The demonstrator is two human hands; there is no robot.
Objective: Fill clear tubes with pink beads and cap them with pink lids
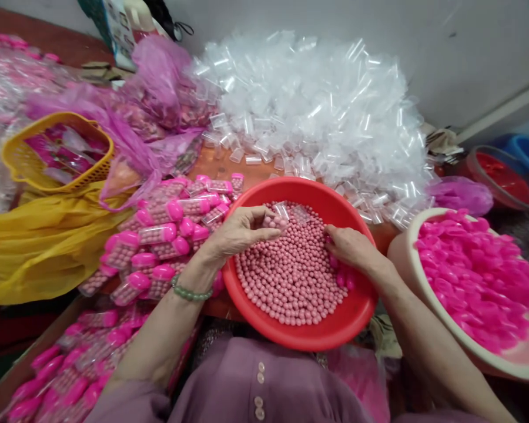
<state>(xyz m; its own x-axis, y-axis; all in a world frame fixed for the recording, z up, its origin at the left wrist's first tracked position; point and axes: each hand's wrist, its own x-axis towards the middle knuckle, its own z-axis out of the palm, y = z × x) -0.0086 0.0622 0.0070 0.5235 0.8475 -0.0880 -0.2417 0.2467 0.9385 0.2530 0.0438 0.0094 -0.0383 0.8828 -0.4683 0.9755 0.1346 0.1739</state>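
Observation:
A red bowl [357, 317] full of small pink beads [291, 276] sits in front of me. My left hand [240, 232] is curled around a clear plastic tube [277, 218] partly filled with beads, held over the bowl's far side. My right hand [350, 247] rests knuckles-up in the beads at the bowl's right, its fingers closed; several pink caps [341, 276] lie beneath it, and I cannot tell whether it holds any. A green bead bracelet [189, 292] circles my left wrist.
Filled pink-capped tubes [158, 235] are piled left of the bowl and in a box [62, 370] below. Empty clear tubes [312, 111] heap behind. A cream basin [405, 252] of pink caps [480, 276] stands right. A yellow basket [26, 170] and yellow bag [39, 241] lie left.

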